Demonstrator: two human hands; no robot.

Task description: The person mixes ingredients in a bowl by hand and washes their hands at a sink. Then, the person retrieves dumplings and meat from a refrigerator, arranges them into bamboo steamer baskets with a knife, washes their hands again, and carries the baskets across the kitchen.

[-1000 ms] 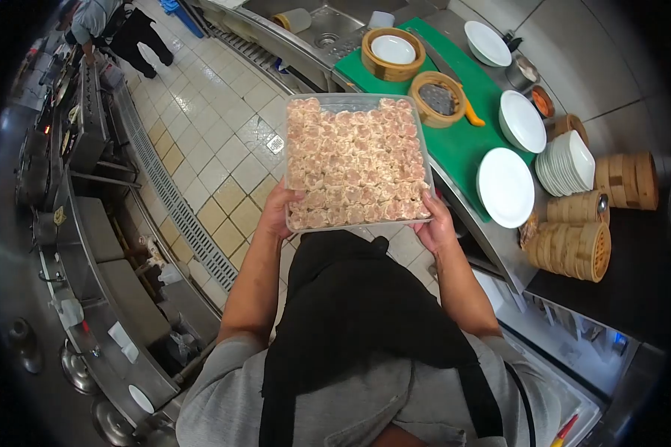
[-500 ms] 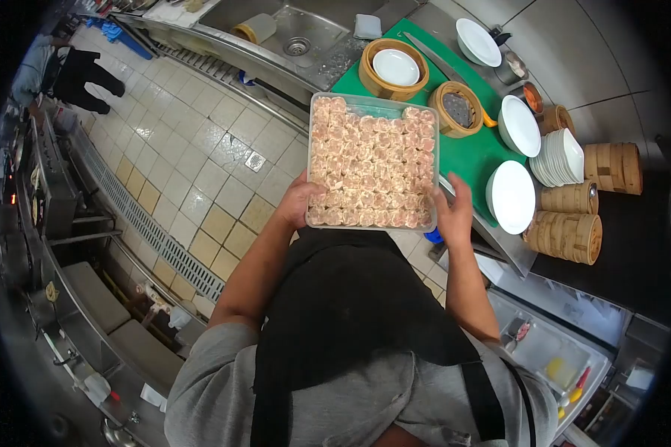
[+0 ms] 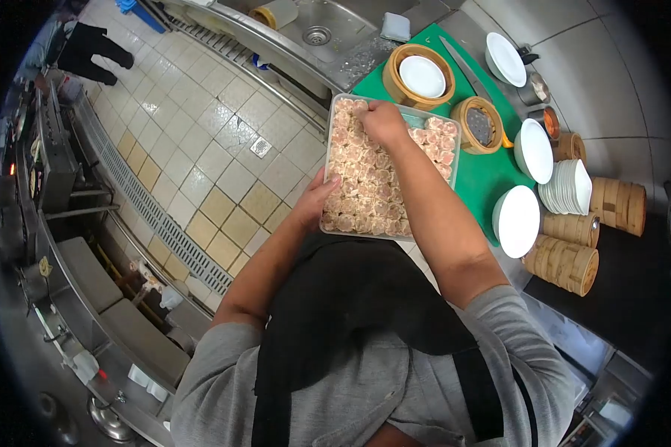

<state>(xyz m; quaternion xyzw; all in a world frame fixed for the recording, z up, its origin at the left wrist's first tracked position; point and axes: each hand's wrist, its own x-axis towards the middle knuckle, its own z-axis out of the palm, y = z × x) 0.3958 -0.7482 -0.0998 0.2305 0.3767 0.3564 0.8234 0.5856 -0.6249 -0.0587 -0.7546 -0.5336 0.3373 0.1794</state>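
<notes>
A clear rectangular tray point(image 3: 329, 160) filled with rows of pale pink dumplings point(image 3: 361, 186) is in front of my apron, tilted beside the counter. My left hand point(image 3: 317, 200) grips its left edge, thumb over the rim. Reaching across the tray, my right hand point(image 3: 384, 123) has its fingers curled down at the dumplings near the upper left; what they pinch is too hidden to name. Past the tray's far side stand a bamboo steamer point(image 3: 395, 83) holding a white dish point(image 3: 423, 77) and a smaller steamer point(image 3: 461, 119) with a dark perforated liner.
A knife point(image 3: 466, 68) lies on the green board point(image 3: 492, 190). White bowls point(image 3: 516, 222), stacked plates point(image 3: 566, 186) and bamboo steamers point(image 3: 563, 262) stand at the right. The sink point(image 3: 335, 30) is at the top. Another person point(image 3: 89, 52) stands at the upper left.
My right hand has left the tray's right edge and come over the dumplings at the upper left. My left hand stays on the tray's left side. The view has shifted.
</notes>
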